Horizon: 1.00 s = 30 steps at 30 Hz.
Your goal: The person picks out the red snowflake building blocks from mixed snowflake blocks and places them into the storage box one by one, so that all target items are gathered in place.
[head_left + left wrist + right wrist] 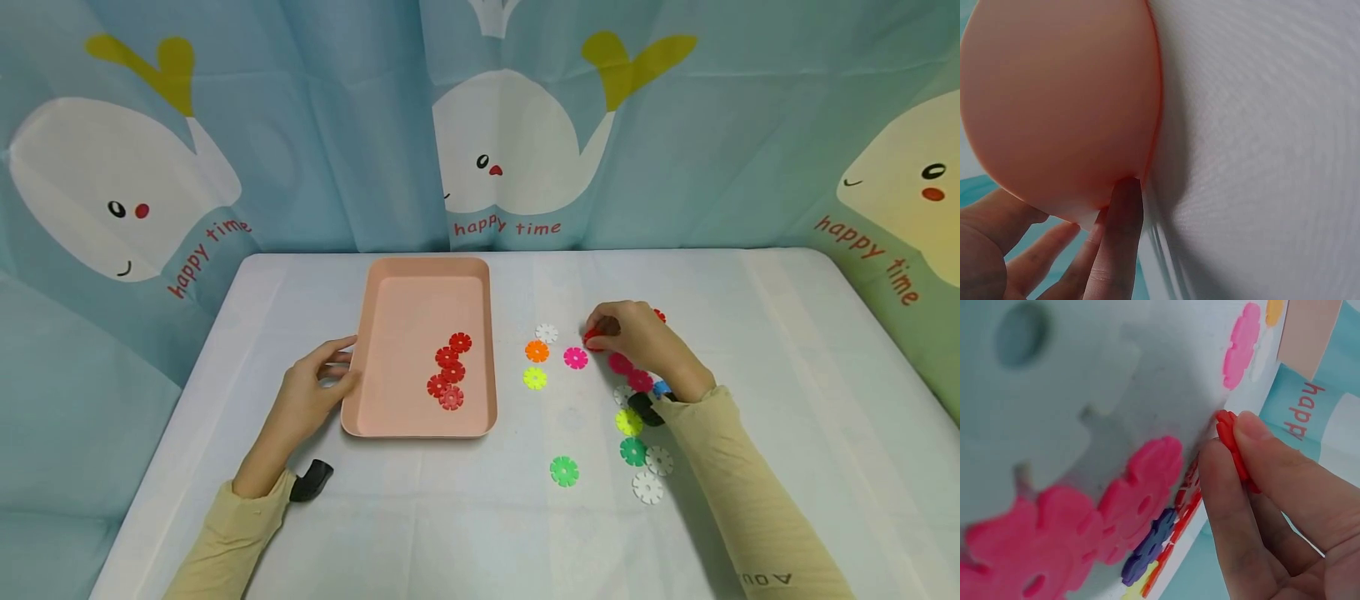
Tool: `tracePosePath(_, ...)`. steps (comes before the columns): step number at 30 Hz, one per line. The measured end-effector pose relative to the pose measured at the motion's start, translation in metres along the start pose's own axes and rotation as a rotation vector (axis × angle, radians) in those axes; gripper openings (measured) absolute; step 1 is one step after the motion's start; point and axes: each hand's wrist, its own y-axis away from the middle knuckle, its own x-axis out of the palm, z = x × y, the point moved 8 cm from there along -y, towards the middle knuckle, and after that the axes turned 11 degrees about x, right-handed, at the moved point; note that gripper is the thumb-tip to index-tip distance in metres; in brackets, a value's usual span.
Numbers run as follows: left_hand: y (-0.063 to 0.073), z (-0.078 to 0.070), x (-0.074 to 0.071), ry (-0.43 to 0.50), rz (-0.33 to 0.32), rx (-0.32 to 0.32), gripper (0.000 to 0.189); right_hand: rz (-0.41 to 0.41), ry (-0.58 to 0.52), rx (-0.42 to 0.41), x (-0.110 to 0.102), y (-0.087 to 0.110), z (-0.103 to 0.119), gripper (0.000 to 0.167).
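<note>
At the left long side of a pink tray (390,287), my left hand (313,385) grips the edge, its thumb at the rim. The left wrist view shows fingertips (1127,187) against the tray's outer wall. Several red flower-shaped discs (452,372) lie overlapping in the tray's lower right part. To the right of the tray, my right hand (641,337) pinches a red notched disc (1230,445) between thumb and fingers, held on edge. Just below that hand lie two pink discs (640,381), and a third pink disc (575,358) is to its left.
Between tray and right hand lie white, orange (537,351) and yellow discs. Blue, yellow, green (633,452) and white discs sit around the right wrist, with a green one (564,471) nearer me. Another red disc (660,315) shows behind the hand. A curtain (337,167) hangs behind the table.
</note>
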Motion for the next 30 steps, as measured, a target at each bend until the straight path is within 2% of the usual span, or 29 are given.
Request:
tracePosePath(10,0.000,0.000,0.000,-0.001,0.006,-0.001,0.050,0.005,-0.008,-0.013,0.001,-0.002,0.009,0.015)
tracePosePath(30,0.001,0.000,0.000,-0.002,0.002,0.004,0.050,0.015,-0.050,-0.111,0.010,-0.010,0.046,0.011)
